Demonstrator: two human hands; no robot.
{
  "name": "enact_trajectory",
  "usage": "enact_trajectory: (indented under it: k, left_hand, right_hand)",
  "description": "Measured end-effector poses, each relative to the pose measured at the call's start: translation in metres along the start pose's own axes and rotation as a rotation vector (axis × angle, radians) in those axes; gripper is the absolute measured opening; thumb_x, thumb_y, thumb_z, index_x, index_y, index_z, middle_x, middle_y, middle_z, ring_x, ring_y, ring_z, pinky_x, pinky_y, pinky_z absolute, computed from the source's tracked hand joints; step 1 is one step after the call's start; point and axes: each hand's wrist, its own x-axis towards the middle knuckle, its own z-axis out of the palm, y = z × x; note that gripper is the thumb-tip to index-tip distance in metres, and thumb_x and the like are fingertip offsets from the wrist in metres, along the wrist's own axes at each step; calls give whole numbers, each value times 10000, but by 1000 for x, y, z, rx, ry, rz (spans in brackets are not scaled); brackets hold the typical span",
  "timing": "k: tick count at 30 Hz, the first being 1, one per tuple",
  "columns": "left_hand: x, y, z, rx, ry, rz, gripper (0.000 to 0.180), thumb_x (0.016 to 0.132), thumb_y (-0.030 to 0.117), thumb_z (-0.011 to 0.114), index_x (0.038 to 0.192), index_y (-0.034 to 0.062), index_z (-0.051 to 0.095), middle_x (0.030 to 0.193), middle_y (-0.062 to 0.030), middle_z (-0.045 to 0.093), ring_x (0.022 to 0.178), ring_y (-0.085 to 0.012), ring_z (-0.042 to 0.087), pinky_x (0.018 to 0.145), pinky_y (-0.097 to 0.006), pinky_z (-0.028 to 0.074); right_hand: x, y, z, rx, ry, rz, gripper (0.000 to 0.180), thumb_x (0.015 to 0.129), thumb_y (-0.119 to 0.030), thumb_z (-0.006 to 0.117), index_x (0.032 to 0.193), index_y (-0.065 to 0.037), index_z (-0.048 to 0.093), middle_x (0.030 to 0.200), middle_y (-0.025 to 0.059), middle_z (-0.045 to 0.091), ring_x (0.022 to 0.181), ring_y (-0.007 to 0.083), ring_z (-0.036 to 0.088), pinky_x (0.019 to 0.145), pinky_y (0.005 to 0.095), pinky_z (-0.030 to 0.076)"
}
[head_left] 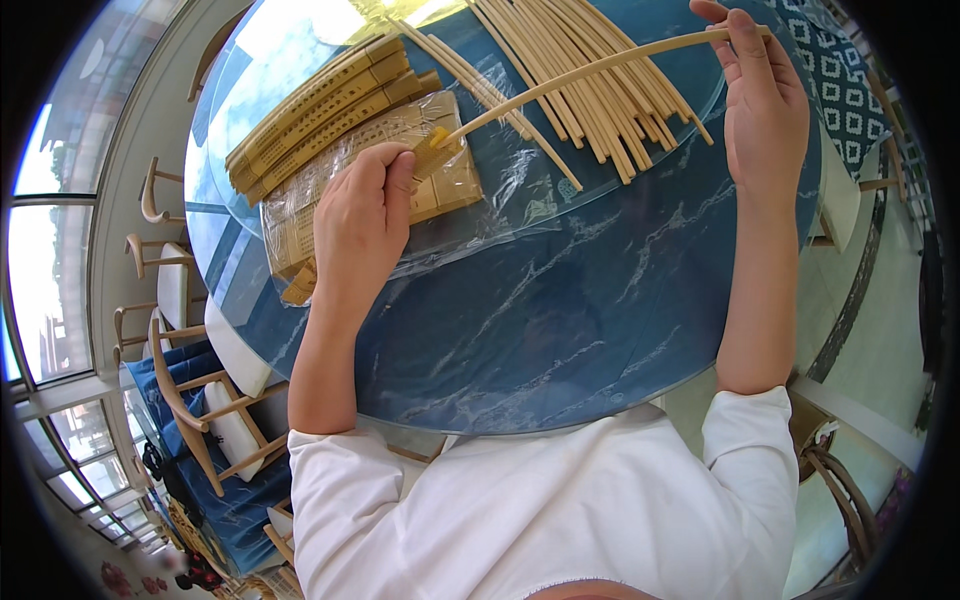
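Bamboo-pale chopstick (590, 70) spans between both hands above the blue marbled worktop (560, 330); bowed like that, it might slip or snap if pushed harder into the paper sleeve (432, 152). Left hand (360, 225) pinches the sleeve's mouth closed-fingered; right hand (765, 105) nips the far end between thumb and fingertips.

I'm counting one pair of chopsticks (590, 72) in my two hands, one loose pile of chopsticks (590, 60), one open plastic pack (370, 180), and four paper-sleeved bundles (325, 105).
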Motion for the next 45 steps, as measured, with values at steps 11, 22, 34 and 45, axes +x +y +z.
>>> enact_trajectory:
  k: [11, 22, 34, 45]
  left_hand:
    - [1, 1, -1, -42, 46, 72, 78, 1031, 132, 685, 1053, 57, 689, 899, -121, 744, 877, -344, 722, 826, -428, 552]
    - [0, 0, -3, 62, 99, 166, 67, 1008, 115, 719, 1039, 61, 693, 880, -106, 745, 873, -316, 731, 828, -411, 559]
    - [-2, 8, 2, 106, 89, 263, 65, 989, 95, 739, 1027, 59, 701, 896, -97, 743, 888, -315, 723, 814, -409, 559]
    - [-1, 15, 3, 152, 129, 340, 147, 925, 85, 791, 1005, 91, 667, 900, -37, 748, 873, -225, 739, 888, -367, 542]
  right_hand:
    - [13, 46, -19, 192, -200, 77, 262, 1089, -288, 652, 1145, -47, 737, 1211, 133, 755, 1261, 205, 662, 1230, 429, 403]
    - [-27, 15, 25, -286, -252, 278, 469, 1061, -417, 611, 1037, 39, 719, 1097, 156, 723, 1089, 232, 666, 978, 382, 515]
    - [-59, 36, 42, -730, -449, -280, 486, 1094, -374, 510, 1040, 51, 738, 1426, 272, 639, 1425, 449, 509, 1214, 505, 372]
    - [-96, 16, 67, -1074, -420, -578, 468, 965, -297, 571, 1213, 67, 728, 1441, 204, 645, 1485, 359, 477, 1264, 607, 245]
